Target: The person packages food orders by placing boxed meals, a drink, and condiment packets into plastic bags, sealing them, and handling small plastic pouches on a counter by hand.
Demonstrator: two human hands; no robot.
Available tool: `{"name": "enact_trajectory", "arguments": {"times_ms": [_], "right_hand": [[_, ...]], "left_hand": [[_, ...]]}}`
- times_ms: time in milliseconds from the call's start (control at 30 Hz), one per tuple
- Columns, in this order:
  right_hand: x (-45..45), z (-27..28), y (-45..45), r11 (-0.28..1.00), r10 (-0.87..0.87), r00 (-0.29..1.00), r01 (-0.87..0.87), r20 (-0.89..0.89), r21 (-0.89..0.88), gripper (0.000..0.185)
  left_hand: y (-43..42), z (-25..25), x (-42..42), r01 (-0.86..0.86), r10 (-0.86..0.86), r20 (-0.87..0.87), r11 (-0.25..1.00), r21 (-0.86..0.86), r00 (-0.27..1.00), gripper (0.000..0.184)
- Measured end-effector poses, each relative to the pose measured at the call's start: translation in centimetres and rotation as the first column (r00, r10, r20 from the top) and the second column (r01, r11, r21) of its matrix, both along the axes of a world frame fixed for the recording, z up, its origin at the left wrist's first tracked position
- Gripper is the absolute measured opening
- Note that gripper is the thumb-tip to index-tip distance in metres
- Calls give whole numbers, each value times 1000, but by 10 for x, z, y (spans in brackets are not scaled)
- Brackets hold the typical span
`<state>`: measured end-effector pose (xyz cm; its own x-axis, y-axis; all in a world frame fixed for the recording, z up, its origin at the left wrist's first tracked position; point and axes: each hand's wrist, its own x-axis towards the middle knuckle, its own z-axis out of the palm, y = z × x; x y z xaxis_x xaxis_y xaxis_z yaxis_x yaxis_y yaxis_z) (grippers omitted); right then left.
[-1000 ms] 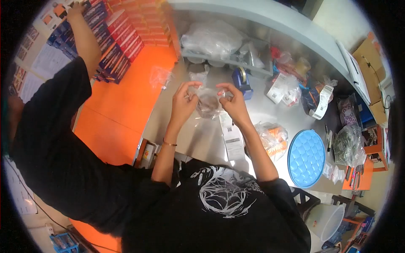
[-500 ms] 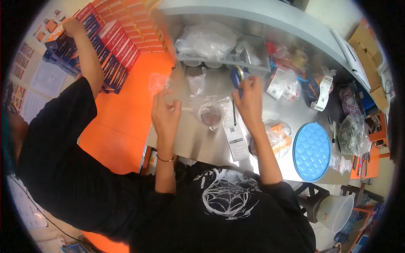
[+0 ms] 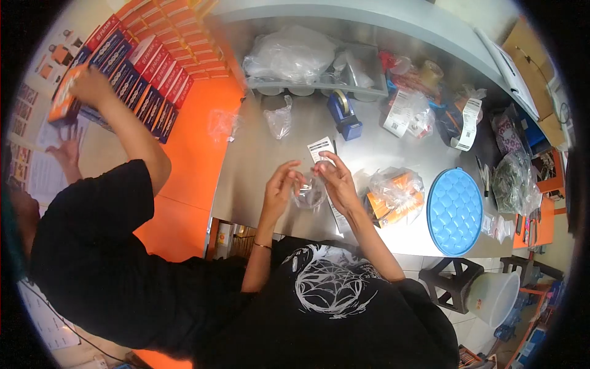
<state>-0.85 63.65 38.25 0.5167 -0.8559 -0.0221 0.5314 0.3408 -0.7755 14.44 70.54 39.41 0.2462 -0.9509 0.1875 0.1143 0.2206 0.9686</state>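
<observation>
A round item in clear plastic wrap [image 3: 309,195] lies on the metal table in front of me, partly covered by my fingers. My left hand [image 3: 284,186] is at its left edge, fingers bent inward and closed; what they grip is hidden. From the right, my right hand [image 3: 339,184] pinches thumb and fingertips together just above the wrap, on something too small to name. Partly beneath the wrapped item and my right hand lies a printed paper slip [image 3: 321,146]. A blue tape dispenser [image 3: 345,117] stands just beyond my hands.
To the right are a bagged orange box [image 3: 396,200] and a round blue padded mat [image 3: 455,212]. A grey tray [image 3: 362,92] with plastic bags stands behind. At left, a co-worker's hand [image 3: 92,86] holds an orange box [image 3: 64,98] by stacked boxes [image 3: 157,64].
My right hand has left the tape dispenser and come down to the wrapped item. My left hand has moved right toward it. The co-worker has pulled an orange box from the stack.
</observation>
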Motion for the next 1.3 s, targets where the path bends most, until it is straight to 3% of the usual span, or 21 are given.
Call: {"name": "enact_trajectory", "arguments": {"times_ms": [133,200,267,400,433,500,633,700,733,767,800,900,933,1000,1033,1133,1167,1200,1233,1267,1300], "right_hand": [[8,-16,2,990,123,989,-117,-87,76,35],[12,-13,1,986,164,977,-163,-136,16,33],[18,-13,-5,821,-50,879,-234,-475,-520,33],[13,5,-2,838,78,845,-343,-529,-425,32],[14,0,-3,874,134,899,-306,-417,-378,31],[16,0,-3,922,186,953,-253,-239,-292,24],[20,-28,-8,948,99,946,-184,-310,-260,17],[24,-36,-11,996,9,955,-36,-296,-86,13],[23,-38,-14,996,9,956,-35,-294,-86,13],[21,-36,-16,999,23,959,-36,-284,-38,16],[20,-35,-18,999,40,961,-37,-274,13,19],[23,-4,-15,975,-17,945,87,-326,204,27],[22,-3,-15,975,-12,945,83,-326,204,27],[19,1,-16,958,192,906,-256,-378,-127,40],[15,3,-17,926,234,889,-327,-394,-188,49],[14,-9,-15,894,231,892,-352,-388,-277,47],[15,-11,-13,895,228,893,-349,-389,-277,47],[16,-14,-13,833,141,902,-330,-407,-444,44],[16,-16,-12,741,52,911,-310,-409,-596,40],[13,-11,-12,740,51,912,-308,-408,-597,40],[10,-6,-10,652,-10,884,-349,-468,-673,34]], "left_hand": [[-6,-23,-6,106,-104,-26,990,91,994,31],[-8,-22,-8,171,-161,-110,981,89,981,35],[-9,-21,-3,177,-156,-141,972,154,978,37],[-12,-31,9,256,-212,-166,909,327,963,37],[-12,-36,8,251,-207,-164,911,328,965,37],[-10,-38,-1,36,-13,-76,952,305,997,39],[-7,-33,-21,-61,66,-17,974,219,998,29],[-4,-33,-32,-275,268,182,961,16,946,26],[-2,-32,-29,-275,268,184,961,15,946,26],[1,-30,-21,-208,263,481,964,-165,836,26],[4,-29,-15,-83,289,720,948,-307,631,25],[12,-20,-8,-25,164,773,982,-189,613,21],[11,-20,-4,-30,167,772,982,-188,613,21],[7,-23,7,-106,48,825,994,15,563,15],[6,-26,13,-110,51,824,994,14,564,15],[3,-46,29,-91,17,813,995,45,582,23],[2,-51,33,28,-107,585,990,141,804,26],[1,-57,35,171,-223,292,966,193,930,29],[1,-62,36,173,-225,293,966,193,929,29],[4,-59,35,272,-274,-28,932,241,961,29],[6,-55,33,379,-282,-347,890,254,895,30]]}}
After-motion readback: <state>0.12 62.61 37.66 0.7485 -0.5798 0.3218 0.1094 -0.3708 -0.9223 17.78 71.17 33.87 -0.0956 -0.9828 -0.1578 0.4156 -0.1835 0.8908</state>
